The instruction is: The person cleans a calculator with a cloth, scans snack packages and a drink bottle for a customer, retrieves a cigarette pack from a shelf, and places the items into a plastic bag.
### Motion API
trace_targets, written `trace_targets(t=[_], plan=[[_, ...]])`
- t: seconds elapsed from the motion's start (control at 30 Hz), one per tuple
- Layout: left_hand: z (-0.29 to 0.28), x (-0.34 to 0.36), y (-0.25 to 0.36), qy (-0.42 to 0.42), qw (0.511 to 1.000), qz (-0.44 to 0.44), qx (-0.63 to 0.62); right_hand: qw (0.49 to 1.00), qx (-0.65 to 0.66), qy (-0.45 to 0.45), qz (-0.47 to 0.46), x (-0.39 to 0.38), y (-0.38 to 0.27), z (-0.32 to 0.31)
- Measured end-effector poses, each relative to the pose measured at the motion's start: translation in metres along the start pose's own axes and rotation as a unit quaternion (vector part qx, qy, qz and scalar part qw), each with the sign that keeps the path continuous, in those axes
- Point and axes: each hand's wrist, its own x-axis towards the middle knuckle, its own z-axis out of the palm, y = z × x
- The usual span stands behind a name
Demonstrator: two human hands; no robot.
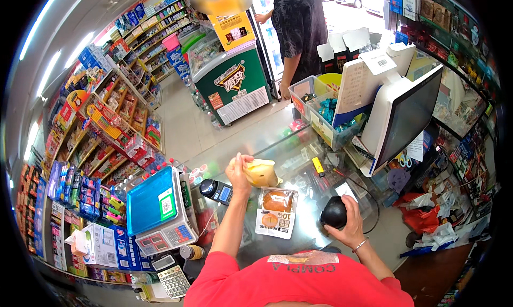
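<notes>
Over the glass counter point(315, 187), my left hand point(238, 174) is closed on one end of a yellow plastic packet point(263, 173). My right hand point(351, 227) grips a rounded black barcode scanner point(334, 212) from its right side, thumb below and fingers above. Between the hands a snack pouch point(276, 213), white and brown, lies flat on the glass just below the yellow packet. A small black payment terminal point(215, 191) with a lit screen stands left of my left forearm.
A blue-topped weighing scale point(155, 203) and a calculator point(173, 280) stand at the left. Clear bins point(334, 128) and a register monitor point(406, 120) occupy the right back. A dark cable point(377, 216) curls beside the scanner. Across the counter a person point(299, 34) stands near a green freezer point(232, 85).
</notes>
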Motion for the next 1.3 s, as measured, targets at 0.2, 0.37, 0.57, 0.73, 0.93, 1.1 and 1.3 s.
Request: trace_targets(t=[0.2, 0.37, 0.57, 0.73, 0.93, 1.1, 1.3], plan=[[-0.019, -0.039, 0.027, -0.041, 0.997, -0.015, 0.061, 1.000, -0.008, 0.001, 0.001, 0.000, 0.001, 0.002], [-0.024, -0.059, 0.035, -0.040, 0.992, -0.066, 0.096, 1.000, -0.010, 0.014, -0.025, -0.001, 0.005, 0.005], [-0.031, -0.067, 0.025, -0.049, 0.988, -0.136, 0.048, 1.000, -0.011, 0.017, -0.022, -0.002, 0.002, 0.003], [-0.030, -0.069, 0.008, -0.092, 0.987, -0.130, -0.027, 1.000, -0.007, 0.016, -0.021, -0.004, 0.003, 0.004], [-0.018, -0.080, 0.008, -0.110, 0.989, -0.086, 0.042, 0.999, -0.013, 0.022, -0.027, -0.006, 0.000, 0.002], [-0.033, -0.097, 0.015, -0.060, 0.993, -0.066, 0.082, 0.999, 0.002, 0.023, -0.026, -0.005, 0.002, 0.002], [-0.055, -0.156, 0.033, -0.019, 0.968, -0.064, 0.240, 0.999, -0.001, 0.025, -0.022, -0.005, 0.000, 0.002]])
